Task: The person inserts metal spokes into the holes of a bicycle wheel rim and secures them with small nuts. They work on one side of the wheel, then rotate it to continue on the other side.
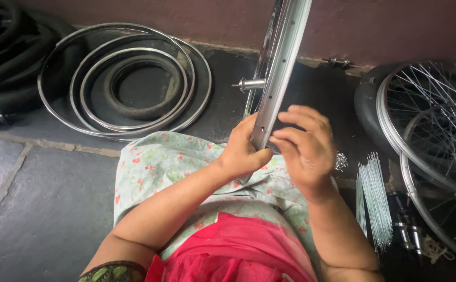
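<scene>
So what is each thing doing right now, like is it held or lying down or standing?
Wheel rim: upright on edge, held at its lower end.
Left hand: gripping the rim's left side.
Right hand: fingers curled against the rim's right side.
Hub axle: sticking out sideways behind the rim.
Bare rims: lying flat, nested on the floor.
Loose spokes: bundled, lying on the floor.
Spoked wheels: laced, lying overlapped.

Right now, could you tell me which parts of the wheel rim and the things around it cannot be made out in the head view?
- Wheel rim: its upper part is cut off by the top edge.
- Rim's lower end: hidden behind the left hand and right hand.
- Whatever the right fingertips pinch: too small, covered by the fingers.
- Spoked wheels: cut off by the right edge.
- Small metal parts beside the spoke bundle: too small to identify.
</scene>
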